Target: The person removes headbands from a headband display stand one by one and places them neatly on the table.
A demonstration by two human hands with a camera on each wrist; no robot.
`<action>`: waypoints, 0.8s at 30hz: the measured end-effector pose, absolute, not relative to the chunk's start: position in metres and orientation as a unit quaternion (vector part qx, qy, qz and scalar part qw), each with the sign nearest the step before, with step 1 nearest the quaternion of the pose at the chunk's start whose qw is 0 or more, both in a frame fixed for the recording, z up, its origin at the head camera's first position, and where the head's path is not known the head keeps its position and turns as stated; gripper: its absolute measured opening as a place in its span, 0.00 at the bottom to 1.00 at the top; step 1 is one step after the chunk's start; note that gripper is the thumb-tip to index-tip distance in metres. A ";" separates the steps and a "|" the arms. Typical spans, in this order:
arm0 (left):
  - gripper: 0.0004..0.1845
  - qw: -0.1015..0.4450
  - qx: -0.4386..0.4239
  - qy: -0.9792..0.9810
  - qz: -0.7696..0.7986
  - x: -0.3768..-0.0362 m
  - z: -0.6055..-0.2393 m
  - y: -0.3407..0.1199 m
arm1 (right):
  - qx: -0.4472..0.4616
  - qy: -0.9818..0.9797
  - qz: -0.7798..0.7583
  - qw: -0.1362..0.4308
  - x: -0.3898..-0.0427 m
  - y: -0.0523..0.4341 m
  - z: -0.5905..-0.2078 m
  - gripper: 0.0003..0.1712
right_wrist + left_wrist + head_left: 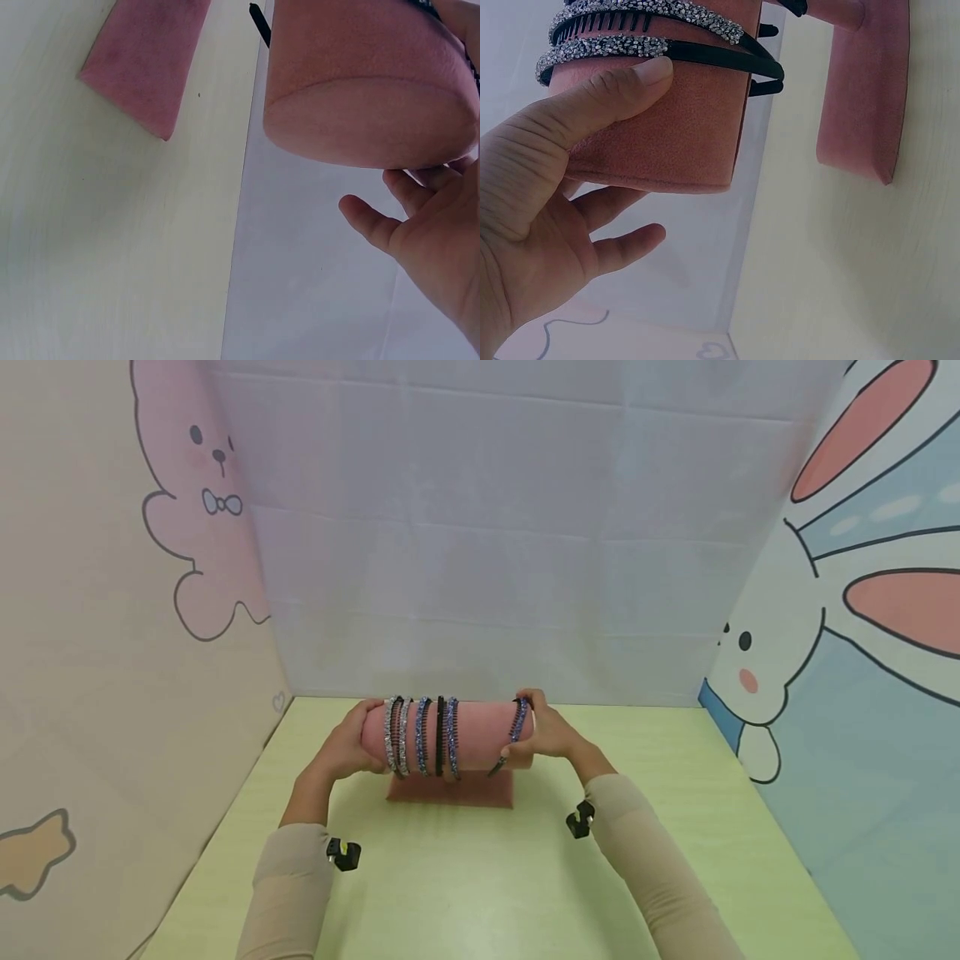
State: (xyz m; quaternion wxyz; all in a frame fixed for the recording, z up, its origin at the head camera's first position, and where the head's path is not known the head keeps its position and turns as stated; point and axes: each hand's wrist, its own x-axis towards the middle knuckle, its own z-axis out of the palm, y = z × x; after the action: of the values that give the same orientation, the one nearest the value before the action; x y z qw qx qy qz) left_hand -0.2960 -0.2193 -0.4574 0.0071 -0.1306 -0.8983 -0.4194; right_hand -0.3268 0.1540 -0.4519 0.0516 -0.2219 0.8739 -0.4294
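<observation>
Sleeves: my two beige sleeves (288, 885) lie nearest, over the green desk (465, 885).
Left hand: my left hand (352, 747) cups the left end of the pink velvet roll (480, 731), thumb (607, 94) pressed by a silver headband (600, 51).
Right hand: my right hand (543, 735) pinches a blue headband (517, 720) at the roll's right end.
Roll: it rests on its pink stand (450, 789) mid-desk, five headbands grouped (422, 737) leftward.
Risk: I judge the roll could tip off the stand if I push unevenly; the band could spring off the end.
Views: wrist views show the roll's flat ends; only the head view shows the pinch.
</observation>
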 end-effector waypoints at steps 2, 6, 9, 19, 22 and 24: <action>0.62 0.008 -0.131 -0.899 -0.418 -0.296 -0.457 -0.219 | -0.225 0.870 -0.435 0.050 -0.327 0.156 -0.453 0.61; 0.62 0.011 -0.134 -0.901 -0.413 -0.298 -0.456 -0.220 | -0.229 0.858 -0.457 0.057 -0.318 0.154 -0.440 0.59; 0.62 0.011 -0.139 -0.898 -0.417 -0.299 -0.456 -0.218 | -0.224 0.842 -0.485 0.072 -0.311 0.154 -0.433 0.58; 0.62 0.011 -0.126 -0.901 -0.415 -0.298 -0.456 -0.216 | -0.199 0.813 -0.537 0.100 -0.332 0.161 -0.462 0.60; 0.61 0.008 -0.122 -0.902 -0.415 -0.297 -0.455 -0.217 | -0.191 0.804 -0.553 0.110 -0.330 0.159 -0.464 0.59; 0.61 0.005 -0.123 -0.902 -0.414 -0.296 -0.455 -0.217 | -0.189 0.797 -0.562 0.115 -0.329 0.159 -0.465 0.58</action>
State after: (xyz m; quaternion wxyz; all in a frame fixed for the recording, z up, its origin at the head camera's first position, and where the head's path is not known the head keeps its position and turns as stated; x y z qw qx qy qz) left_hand -0.2963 -0.2173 -0.4554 0.0051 -0.1235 -0.9019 -0.4138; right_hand -0.3293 0.1591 -0.4652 0.1148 -0.1888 0.7971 -0.5619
